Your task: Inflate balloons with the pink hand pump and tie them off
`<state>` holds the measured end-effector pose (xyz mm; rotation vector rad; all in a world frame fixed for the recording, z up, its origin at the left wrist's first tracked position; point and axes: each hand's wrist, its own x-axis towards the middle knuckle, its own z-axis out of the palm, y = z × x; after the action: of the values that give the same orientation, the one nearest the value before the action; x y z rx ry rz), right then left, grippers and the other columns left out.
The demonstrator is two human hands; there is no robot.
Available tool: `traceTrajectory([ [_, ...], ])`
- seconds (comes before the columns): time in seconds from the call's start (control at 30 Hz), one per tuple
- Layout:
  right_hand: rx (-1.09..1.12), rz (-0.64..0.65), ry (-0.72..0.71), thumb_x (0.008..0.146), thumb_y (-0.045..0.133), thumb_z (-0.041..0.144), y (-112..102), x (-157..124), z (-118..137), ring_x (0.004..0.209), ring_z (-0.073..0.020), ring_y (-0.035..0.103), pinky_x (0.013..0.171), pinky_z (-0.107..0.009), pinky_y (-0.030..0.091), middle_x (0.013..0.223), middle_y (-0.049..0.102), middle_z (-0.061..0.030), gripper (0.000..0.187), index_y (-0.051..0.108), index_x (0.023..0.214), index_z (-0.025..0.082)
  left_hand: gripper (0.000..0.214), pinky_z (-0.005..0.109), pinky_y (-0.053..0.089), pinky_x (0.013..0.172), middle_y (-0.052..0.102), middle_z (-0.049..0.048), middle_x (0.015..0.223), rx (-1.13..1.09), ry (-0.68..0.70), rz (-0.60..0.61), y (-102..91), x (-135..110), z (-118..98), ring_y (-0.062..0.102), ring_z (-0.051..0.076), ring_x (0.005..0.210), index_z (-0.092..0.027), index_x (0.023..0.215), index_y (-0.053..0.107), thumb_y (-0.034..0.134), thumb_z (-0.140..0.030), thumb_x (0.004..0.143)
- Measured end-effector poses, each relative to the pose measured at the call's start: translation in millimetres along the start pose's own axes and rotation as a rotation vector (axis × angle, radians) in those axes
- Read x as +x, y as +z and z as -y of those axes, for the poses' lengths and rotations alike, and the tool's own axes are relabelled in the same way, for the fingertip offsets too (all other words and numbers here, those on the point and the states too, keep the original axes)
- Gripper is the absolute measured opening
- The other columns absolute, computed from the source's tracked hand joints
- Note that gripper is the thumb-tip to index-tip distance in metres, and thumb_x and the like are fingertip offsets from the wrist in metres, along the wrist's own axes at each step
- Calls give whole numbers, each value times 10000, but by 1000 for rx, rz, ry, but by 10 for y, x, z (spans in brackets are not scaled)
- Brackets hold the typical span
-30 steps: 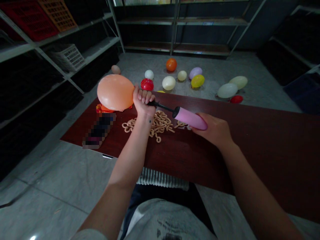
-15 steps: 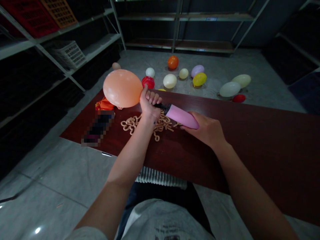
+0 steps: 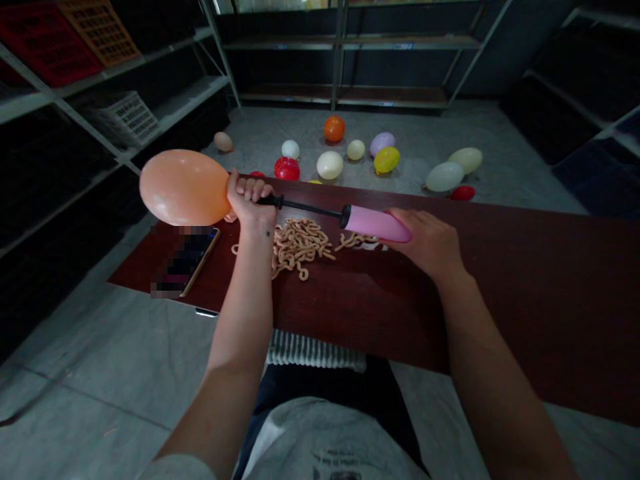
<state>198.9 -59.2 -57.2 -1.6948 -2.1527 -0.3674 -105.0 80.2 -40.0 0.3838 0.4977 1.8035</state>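
Note:
A peach balloon [image 3: 185,188], large and round, is at the left over the table. Its neck end meets my left hand [image 3: 251,200], which is closed around the black end of a balloon pump [image 3: 376,223]; the joint itself is hidden by my fingers. A thin black rod [image 3: 313,209] stretches out between that end and the pump's pink barrel. My right hand [image 3: 425,241] is wrapped round the far end of the barrel. Beneath the pump lies a pile of tan, twisted long balloon-like pieces [image 3: 303,247] on the dark red table [image 3: 525,280].
A phone [image 3: 187,263], partly blurred out, lies near the table's left end. Beyond the table, several balloons rest on the floor, among them an orange balloon [image 3: 334,129] and a yellow balloon [image 3: 387,161]. Metal shelves [image 3: 285,43] stand behind, with crates at the left.
My left hand and the peach balloon have moved left, away from my right hand. The black rod has come out of the pink barrel. The view has shifted slightly.

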Motion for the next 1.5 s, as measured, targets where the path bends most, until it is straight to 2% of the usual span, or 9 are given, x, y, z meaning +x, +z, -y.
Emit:
traceTrajectory([
  [0.13, 5, 21, 34, 838, 564, 574, 27, -35, 15, 1006, -252, 640, 810, -349, 477, 1180, 677, -90, 547, 586, 1261, 227, 589, 218, 246, 374, 171, -70, 412, -33, 29, -3, -51, 30, 84, 200, 53, 329, -186, 499, 215, 510, -424, 950],
  [0.27, 24, 49, 70, 819, 569, 593, 86, -53, 30, 990, -267, 652, 790, -367, 486, 1164, 685, -93, 557, 599, 1239, 228, 561, 229, 241, 382, 180, -72, 413, -40, 4, -64, -2, -44, 159, 200, 58, 333, -186, 511, 207, 511, -349, 952],
  [0.53, 98, 135, 69, 819, 549, 578, 102, -43, 263, 961, -278, 668, 763, -386, 488, 1119, 704, -82, 554, 580, 1254, 236, 511, 259, 186, 405, 144, -74, 426, -97, -120, -30, 226, -339, 281, 147, 67, 342, -196, 526, 193, 395, -231, 994],
  [0.7, 124, 173, 79, 827, 535, 573, 73, -23, 412, 917, -280, 677, 745, -388, 495, 1095, 711, -90, 529, 590, 1223, 228, 516, 253, 173, 407, 139, -69, 426, -54, -203, 13, 337, -585, 487, 127, 84, 359, -194, 513, 216, 445, -232, 973],
  [0.83, 145, 203, 84, 827, 523, 594, 55, -6, 478, 896, -297, 676, 744, -418, 504, 1066, 710, -105, 539, 595, 1221, 233, 517, 243, 157, 393, 139, -59, 399, -28, -213, 23, 370, -670, 558, 108, 111, 353, -180, 499, 226, 512, -261, 922],
  [1.07, 171, 193, 81, 819, 565, 569, 82, -1, 461, 994, -286, 664, 803, -393, 508, 1181, 685, -97, 578, 567, 1278, 217, 531, 242, 182, 358, 174, -60, 376, -39, -240, -80, 378, -612, 509, 148, 99, 318, -191, 474, 258, 469, -270, 955],
  [1.2, 149, 180, 73, 810, 581, 578, 96, 10, 396, 989, -273, 666, 796, -377, 505, 1188, 686, -87, 600, 553, 1301, 233, 546, 241, 200, 358, 173, -69, 374, -101, -268, -67, 358, -554, 434, 157, 73, 313, -187, 483, 246, 408, -244, 1001],
  [1.33, 123, 124, 38, 832, 561, 575, 73, 6, 299, 1026, -261, 649, 852, -368, 485, 1231, 663, -91, 585, 550, 1303, 229, 550, 239, 206, 368, 162, -73, 387, -77, -207, -64, 297, -440, 340, 163, 61, 313, -186, 496, 216, 391, -265, 1011],
  [1.5, 89, 118, 37, 826, 581, 563, 60, -11, 169, 1070, -283, 625, 868, -382, 472, 1261, 644, -105, 596, 545, 1319, 230, 556, 241, 222, 373, 164, -68, 399, -26, -119, -47, 209, -286, 221, 175, 62, 313, -188, 492, 184, 412, -250, 995],
])
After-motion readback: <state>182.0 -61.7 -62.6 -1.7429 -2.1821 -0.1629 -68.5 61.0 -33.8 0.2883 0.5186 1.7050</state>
